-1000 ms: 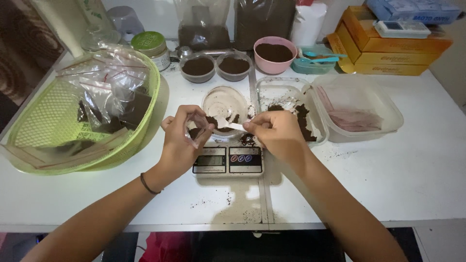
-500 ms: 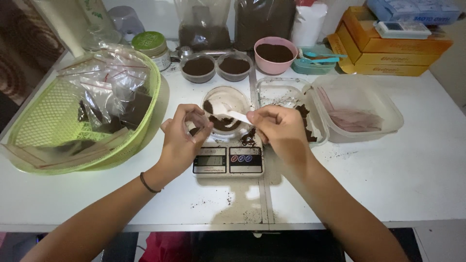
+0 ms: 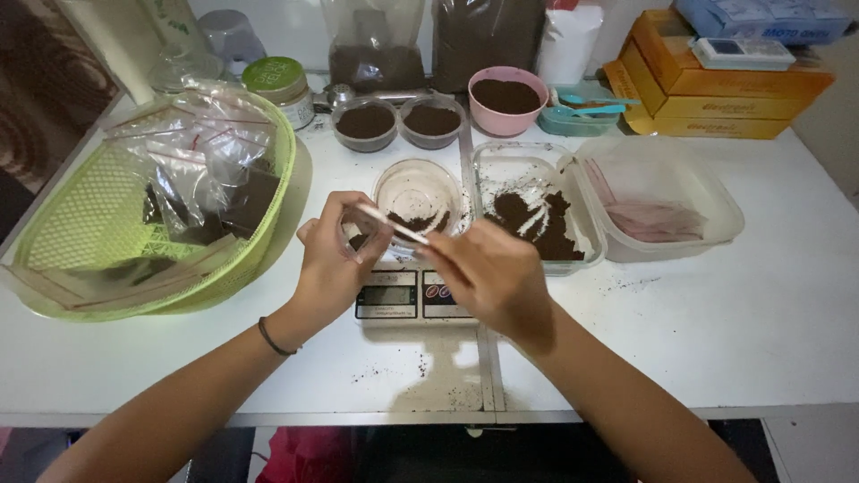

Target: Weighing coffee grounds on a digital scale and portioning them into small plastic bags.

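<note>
My left hand [image 3: 329, 268] pinches a small clear plastic bag [image 3: 356, 238] just above a digital kitchen scale [image 3: 410, 296]. My right hand [image 3: 490, 275] holds a thin white spoon [image 3: 394, 225], its tip at the mouth of the bag. Behind the hands, a clear round bowl [image 3: 418, 175] holds a little dark brown powder. A clear rectangular tub [image 3: 501, 161] with more dark powder stands right of the bowl.
A green mesh basket [image 3: 85, 228] with filled plastic bags sits at left. A clear tub [image 3: 716, 210] with pinkish bags is at right. Small powder bowls [image 3: 365, 121], a pink bowl [image 3: 507, 94], large bags and yellow boxes [image 3: 716, 89] line the back. Powder is spilled near the scale.
The spoon has come out of the clear bowl and moved left to the small bag in my left hand. Both hands have shifted slightly toward me.
</note>
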